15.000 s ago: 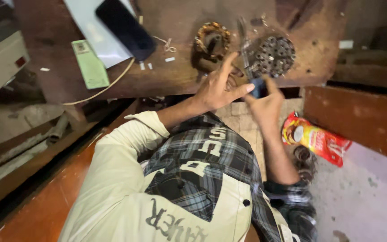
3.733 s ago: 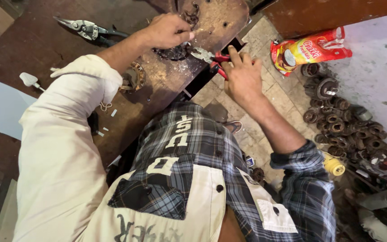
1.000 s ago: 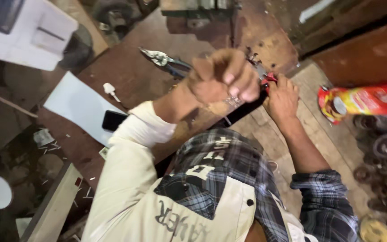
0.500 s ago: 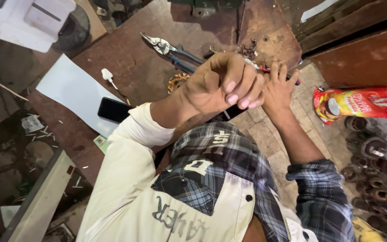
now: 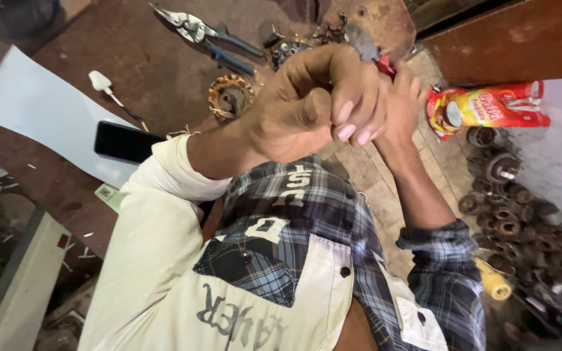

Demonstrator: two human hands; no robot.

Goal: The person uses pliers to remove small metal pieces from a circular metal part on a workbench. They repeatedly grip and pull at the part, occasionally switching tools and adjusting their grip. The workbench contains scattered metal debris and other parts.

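Workbench [image 5: 164, 78] carries one snips [image 5: 206, 36]; two hands [image 5: 313, 104] grip one red-handled pliers [image 5: 369, 52].

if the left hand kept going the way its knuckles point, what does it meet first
Probably the red-handled pliers that the right hand grips, just beyond the left hand. Next in that line lie small metal parts on the brown bench. Depth is hard to judge.

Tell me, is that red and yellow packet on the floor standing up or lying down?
Lying down. The red and yellow packet rests on its side on the floor, lengthwise, beside a pile of rusty round parts.
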